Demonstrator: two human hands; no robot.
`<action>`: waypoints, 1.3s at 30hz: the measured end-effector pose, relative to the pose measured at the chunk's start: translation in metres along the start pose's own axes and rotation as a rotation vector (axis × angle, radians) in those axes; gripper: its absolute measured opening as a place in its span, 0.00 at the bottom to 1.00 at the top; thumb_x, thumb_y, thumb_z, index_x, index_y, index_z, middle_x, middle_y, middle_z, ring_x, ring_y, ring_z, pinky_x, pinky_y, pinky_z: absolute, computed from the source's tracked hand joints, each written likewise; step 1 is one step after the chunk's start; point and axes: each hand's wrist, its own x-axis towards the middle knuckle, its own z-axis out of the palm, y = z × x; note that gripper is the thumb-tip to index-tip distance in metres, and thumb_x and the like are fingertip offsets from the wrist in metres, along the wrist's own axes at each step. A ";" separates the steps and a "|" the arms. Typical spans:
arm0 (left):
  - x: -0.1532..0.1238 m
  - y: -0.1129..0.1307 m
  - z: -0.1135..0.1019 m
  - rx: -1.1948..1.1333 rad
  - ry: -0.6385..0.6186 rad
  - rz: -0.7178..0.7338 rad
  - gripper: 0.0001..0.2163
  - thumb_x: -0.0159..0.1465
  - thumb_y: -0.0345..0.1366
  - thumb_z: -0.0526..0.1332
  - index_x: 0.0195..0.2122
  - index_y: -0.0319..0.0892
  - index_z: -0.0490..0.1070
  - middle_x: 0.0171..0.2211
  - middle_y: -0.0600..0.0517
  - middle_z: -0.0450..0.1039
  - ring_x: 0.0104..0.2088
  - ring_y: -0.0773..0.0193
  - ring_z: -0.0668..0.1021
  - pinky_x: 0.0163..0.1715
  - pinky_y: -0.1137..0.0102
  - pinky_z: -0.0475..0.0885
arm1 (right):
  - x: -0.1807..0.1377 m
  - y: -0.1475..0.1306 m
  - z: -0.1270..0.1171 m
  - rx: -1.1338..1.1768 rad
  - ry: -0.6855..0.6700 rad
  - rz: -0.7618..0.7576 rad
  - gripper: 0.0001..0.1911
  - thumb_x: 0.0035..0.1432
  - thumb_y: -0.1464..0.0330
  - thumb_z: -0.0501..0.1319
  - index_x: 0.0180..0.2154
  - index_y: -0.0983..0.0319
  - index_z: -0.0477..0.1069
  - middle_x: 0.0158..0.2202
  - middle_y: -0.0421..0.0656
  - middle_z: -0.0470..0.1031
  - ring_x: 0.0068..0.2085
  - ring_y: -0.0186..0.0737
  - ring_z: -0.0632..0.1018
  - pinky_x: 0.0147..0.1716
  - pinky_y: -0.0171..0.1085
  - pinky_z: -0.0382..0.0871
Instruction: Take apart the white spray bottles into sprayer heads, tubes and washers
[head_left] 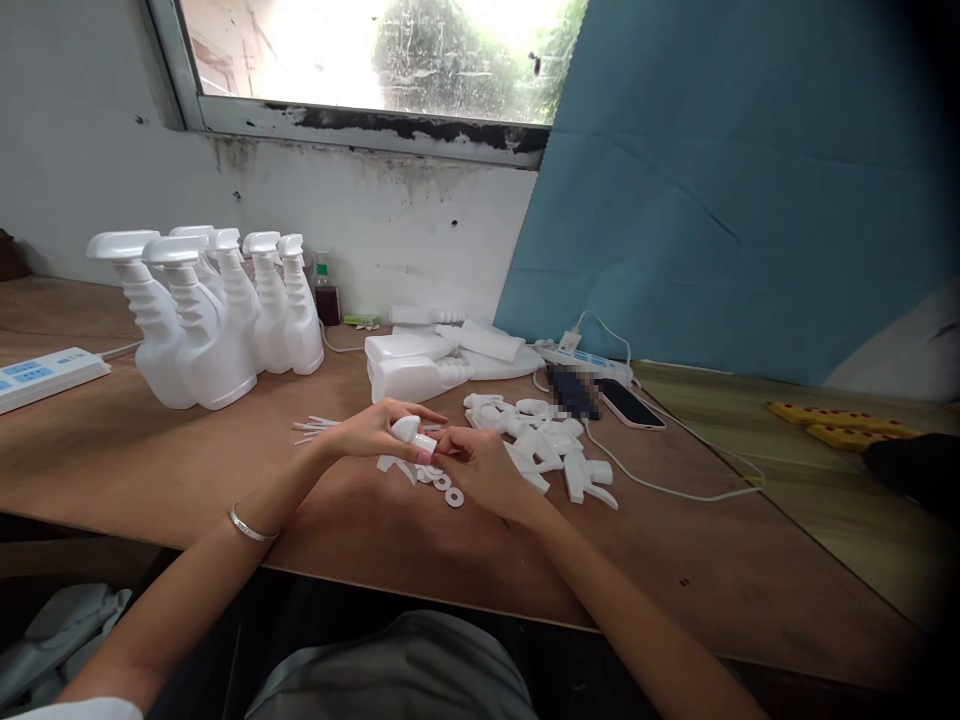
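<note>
My left hand (373, 432) and my right hand (480, 468) meet over the middle of the brown table (150, 460). Both are closed on one white spray trigger head (412, 433), the left wrapped round its rounded end, the right pinching its other end. A few white rings (448, 490) lie on the table just below my hands. A heap of loose white trigger heads (551, 445) sits just right of my right hand. Thin white tubes (315, 428) lie left of my left hand. A metal bangle (251, 528) is on my left wrist.
Several upright white spray bottles (214, 315) stand at the back left, and a few empty bottles (420, 365) lie on their sides behind my hands. Two phones (630, 403) and a power strip (589, 360) with cables lie right; another strip (45, 375) far left. A blue sheet (735, 190) hangs behind.
</note>
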 end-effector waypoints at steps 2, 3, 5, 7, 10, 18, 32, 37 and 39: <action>-0.001 0.000 0.000 -0.054 -0.042 -0.045 0.20 0.51 0.40 0.65 0.45 0.37 0.70 0.36 0.49 0.73 0.33 0.64 0.74 0.31 0.74 0.68 | 0.000 -0.003 -0.002 0.090 -0.057 0.079 0.10 0.50 0.70 0.60 0.19 0.65 0.64 0.17 0.36 0.65 0.20 0.27 0.64 0.18 0.27 0.56; -0.001 0.000 0.000 -0.078 -0.060 -0.062 0.23 0.51 0.40 0.65 0.48 0.37 0.68 0.32 0.50 0.73 0.32 0.65 0.74 0.29 0.75 0.68 | 0.000 -0.004 -0.003 0.129 -0.083 0.115 0.11 0.49 0.70 0.60 0.19 0.65 0.64 0.18 0.36 0.65 0.21 0.27 0.64 0.19 0.27 0.56; -0.001 -0.002 0.000 -0.114 -0.097 -0.072 0.22 0.51 0.39 0.65 0.46 0.37 0.69 0.29 0.52 0.72 0.29 0.66 0.73 0.27 0.76 0.66 | 0.000 -0.005 -0.004 0.171 -0.122 0.148 0.11 0.49 0.69 0.60 0.19 0.65 0.64 0.18 0.36 0.65 0.22 0.27 0.63 0.20 0.28 0.56; -0.001 -0.004 -0.001 -0.143 -0.134 -0.064 0.16 0.51 0.39 0.65 0.39 0.36 0.73 0.28 0.52 0.71 0.28 0.68 0.72 0.26 0.77 0.65 | 0.000 -0.005 -0.004 0.189 -0.150 0.153 0.11 0.50 0.69 0.60 0.19 0.65 0.65 0.19 0.37 0.66 0.23 0.28 0.64 0.21 0.28 0.56; -0.001 -0.007 -0.002 -0.204 -0.186 -0.045 0.11 0.51 0.38 0.65 0.32 0.35 0.74 0.29 0.51 0.71 0.28 0.68 0.70 0.25 0.77 0.63 | -0.001 -0.006 -0.004 0.205 -0.175 0.157 0.09 0.50 0.69 0.60 0.20 0.65 0.67 0.21 0.38 0.67 0.24 0.29 0.64 0.22 0.28 0.56; 0.000 -0.009 -0.002 -0.267 -0.240 -0.031 0.10 0.51 0.37 0.66 0.28 0.34 0.75 0.26 0.52 0.70 0.25 0.70 0.69 0.22 0.78 0.62 | -0.001 -0.007 -0.005 0.249 -0.201 0.149 0.11 0.48 0.69 0.61 0.18 0.66 0.66 0.17 0.35 0.61 0.21 0.26 0.59 0.19 0.29 0.51; 0.000 -0.013 0.001 -0.295 -0.290 -0.013 0.13 0.49 0.41 0.66 0.27 0.34 0.74 0.29 0.51 0.72 0.25 0.71 0.68 0.23 0.78 0.63 | -0.002 -0.007 -0.009 0.264 -0.243 0.141 0.09 0.47 0.68 0.62 0.20 0.66 0.70 0.18 0.37 0.65 0.22 0.27 0.61 0.21 0.29 0.54; 0.001 -0.016 0.000 -0.265 -0.317 -0.019 0.15 0.47 0.41 0.67 0.31 0.35 0.75 0.32 0.51 0.73 0.25 0.71 0.68 0.23 0.78 0.62 | -0.001 -0.007 -0.010 0.263 -0.240 0.118 0.09 0.46 0.71 0.62 0.18 0.66 0.69 0.14 0.33 0.60 0.19 0.25 0.57 0.19 0.29 0.51; 0.001 -0.017 -0.001 -0.258 -0.322 -0.016 0.15 0.47 0.42 0.67 0.31 0.36 0.75 0.34 0.50 0.74 0.25 0.71 0.68 0.23 0.78 0.63 | -0.001 -0.009 -0.011 0.256 -0.249 0.119 0.09 0.47 0.70 0.61 0.18 0.65 0.69 0.14 0.33 0.59 0.19 0.25 0.57 0.19 0.29 0.51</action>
